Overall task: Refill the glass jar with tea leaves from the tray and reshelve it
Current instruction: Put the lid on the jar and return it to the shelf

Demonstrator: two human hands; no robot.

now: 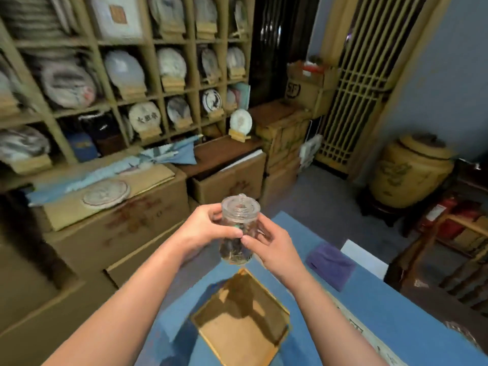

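Observation:
A clear glass jar (239,228) with its knobbed glass lid (240,207) on is held up in the air above the table. Dark tea leaves fill only its bottom part. My left hand (203,228) grips the jar's left side, thumb across the front. My right hand (269,247) holds the right side, thumb on the front. Below the jar a square wooden tray (264,339) lies on the blue table (330,326), with dark tea leaves (237,294) spread in its far half.
A purple cloth (330,262) and a white sheet (365,257) lie on the table to the right. Wooden shelves (148,83) with wrapped tea cakes fill the wall ahead-left, with cardboard boxes (116,223) stacked below. A large yellow ceramic urn (412,173) stands on the right.

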